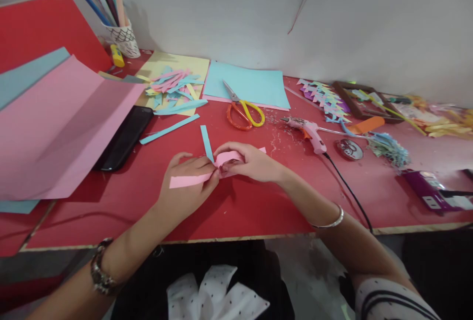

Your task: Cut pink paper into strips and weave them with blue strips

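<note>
Between my two hands a pink paper strip (pixel 190 180) is bent into a loop near its middle. My left hand (pixel 188 182) pinches the strip at the base of the loop, and one flat end lies across the back of its fingers. Curled around the loop, my right hand (pixel 254 162) grips the strip from the other side; a short pink end shows beyond its knuckles. A blue paper strip (pixel 207 142) lies just behind my hands, its near end hidden by them. Scissors (pixel 242 109) with red and yellow handles rest farther back.
A pink glue gun (pixel 308 131) lies to the right, its black cable running over the table edge. Cut paper strips (pixel 175 85) are heaped at the back. Large pink paper (pixel 70 132) overlaps a black phone (pixel 123 140) at left. A pen cup (pixel 125 40) stands by the wall.
</note>
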The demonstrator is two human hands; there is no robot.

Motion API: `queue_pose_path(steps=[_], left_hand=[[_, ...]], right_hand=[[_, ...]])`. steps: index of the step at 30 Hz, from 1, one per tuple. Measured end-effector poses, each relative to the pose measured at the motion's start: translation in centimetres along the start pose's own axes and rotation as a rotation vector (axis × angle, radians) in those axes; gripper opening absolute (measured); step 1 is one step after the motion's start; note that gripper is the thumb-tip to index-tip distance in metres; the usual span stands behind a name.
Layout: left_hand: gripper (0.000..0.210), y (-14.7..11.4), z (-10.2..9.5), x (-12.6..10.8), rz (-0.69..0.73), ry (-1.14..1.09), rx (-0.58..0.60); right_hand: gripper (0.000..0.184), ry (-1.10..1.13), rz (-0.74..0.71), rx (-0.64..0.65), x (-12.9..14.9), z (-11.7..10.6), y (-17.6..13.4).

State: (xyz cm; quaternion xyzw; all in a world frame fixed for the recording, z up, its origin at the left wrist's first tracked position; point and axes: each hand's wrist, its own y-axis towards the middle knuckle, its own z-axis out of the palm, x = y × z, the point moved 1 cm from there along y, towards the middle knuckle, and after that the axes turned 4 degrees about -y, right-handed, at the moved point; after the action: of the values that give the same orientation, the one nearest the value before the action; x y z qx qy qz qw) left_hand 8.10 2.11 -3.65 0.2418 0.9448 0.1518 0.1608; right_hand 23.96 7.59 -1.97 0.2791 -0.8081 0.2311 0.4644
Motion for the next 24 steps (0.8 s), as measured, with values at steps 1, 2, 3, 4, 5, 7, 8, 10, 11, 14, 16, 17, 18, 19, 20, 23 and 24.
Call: queue_pose_path(steps=[1, 2, 3, 4, 5, 7, 8, 10, 11, 14, 16, 17, 18, 19, 20, 23, 24], left_hand=[[0.030, 0.0, 0.0, 0.0, -0.006, -0.007, 0.003], [0.030, 0.1, 0.0, 0.0, -0.013, -0.012, 0.006], [0.029, 0.1, 0.0, -0.1, -0.021, -0.017, 0.007], [0.027, 0.1, 0.0, -0.1, -0.024, -0.021, 0.007], [0.026, 0.2, 0.0, -0.1, -0.023, -0.023, 0.001], [0.025, 0.2, 0.0, -0.2, -0.011, -0.015, -0.024], [0.025, 0.2, 0.0, -0.3, -0.004, -0.004, -0.040], [0.027, 0.2, 0.1, -0.3, 0.011, 0.026, -0.066], [0.027, 0.2, 0.1, -0.3, 0.015, 0.038, -0.070], [0.029, 0.1, 0.1, -0.2, 0.021, 0.053, -0.058], [0.030, 0.1, 0.1, -0.1, 0.015, 0.048, -0.043], [0.031, 0.1, 0.1, 0.0, 0.011, 0.043, -0.039], [0.032, 0.1, 0.1, 0.0, 0.007, 0.038, -0.036], [0.033, 0.1, 0.1, 0.0, 0.004, 0.035, -0.035], [0.033, 0.0, 0.2, 0.0, 0.000, 0.035, -0.038], [0.032, 0.0, 0.3, 0.1, -0.014, 0.032, -0.046], [0.031, 0.0, 0.3, 0.1, -0.015, 0.024, -0.042]], right_hand=[[0.024, 0.011, -0.012, -0.010, 0.1, 0.2, 0.0], [0.024, 0.018, -0.021, -0.013, 0.2, 0.3, 0.0], [0.025, 0.020, -0.022, -0.016, 0.2, 0.5, 0.1], [0.027, 0.017, -0.017, -0.021, 0.3, 0.6, 0.1], [0.029, 0.010, -0.010, -0.031, 0.3, 0.7, 0.1], [0.031, -0.008, -0.002, -0.061, 0.4, 1.0, 0.2], [0.032, -0.015, -0.005, -0.076, 0.4, 1.1, 0.3], [0.034, -0.019, -0.026, -0.099, 0.4, 1.3, 0.4], [0.034, -0.015, -0.034, -0.104, 0.4, 1.4, 0.4], [0.039, 0.050, -0.026, -0.082, 0.6, 1.5, 0.3], [0.042, 0.121, -0.008, -0.054, 0.7, 1.6, 0.1], [0.042, 0.154, -0.009, -0.039, 0.7, 1.5, 0.1], [0.043, 0.176, -0.016, -0.026, 0.7, 1.5, 0.1], [0.043, 0.182, -0.025, -0.018, 0.7, 1.3, 0.0], [0.043, 0.165, -0.039, -0.016, 0.6, 1.1, 0.0], [0.040, -0.052, -0.098, -0.051, 0.2, 0.2, -0.1], [0.038, -0.170, -0.121, -0.059, 0.0, -0.1, -0.1]])
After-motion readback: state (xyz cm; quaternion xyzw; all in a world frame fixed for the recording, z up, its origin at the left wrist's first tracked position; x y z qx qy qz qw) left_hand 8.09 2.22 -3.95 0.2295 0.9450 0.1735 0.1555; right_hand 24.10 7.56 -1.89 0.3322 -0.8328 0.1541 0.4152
